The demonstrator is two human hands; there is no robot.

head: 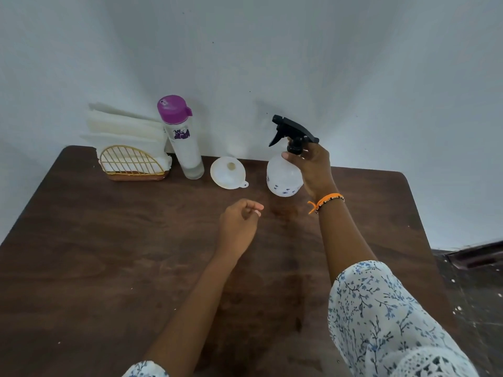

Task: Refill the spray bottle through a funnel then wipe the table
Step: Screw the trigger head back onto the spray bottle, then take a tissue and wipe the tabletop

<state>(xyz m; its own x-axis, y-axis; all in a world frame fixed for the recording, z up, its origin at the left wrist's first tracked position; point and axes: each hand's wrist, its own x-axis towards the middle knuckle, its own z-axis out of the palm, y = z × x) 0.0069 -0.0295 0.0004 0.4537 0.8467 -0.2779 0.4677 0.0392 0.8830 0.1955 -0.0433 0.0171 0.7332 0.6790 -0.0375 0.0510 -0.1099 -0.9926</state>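
Right hand (310, 170) covers the far side of the spray bottle (284, 175), fingers curled round its neck just under the black trigger head (292, 131); fingertips past the collar are hidden, and whether the bottle base touches the table (109, 254) is unclear. Bottle body is translucent white plastic, rounded, small blue print near the bottom; liquid level can't be made out. Left hand (239, 221) hangs below-left of the grip, fingers loosely curled, holding nothing. Just left of the gripped bottle: white plastic funnel (228, 172), wide mouth towards the camera, small tab on the rim, nothing visible inside. Further left, a tall clear water bottle (185, 142) with purple cap, leaning slightly; contents hard to tell, possibly a little liquid at the base. Beyond that, a gold wire holder (130, 164) on a brown base, packed with white paper napkins (122, 126). Table is dark brown wood-grain, rounded corners, near edge cut off by frame. Orange thread band (326, 201) on right wrist; floral sleeves cut off at bottom.
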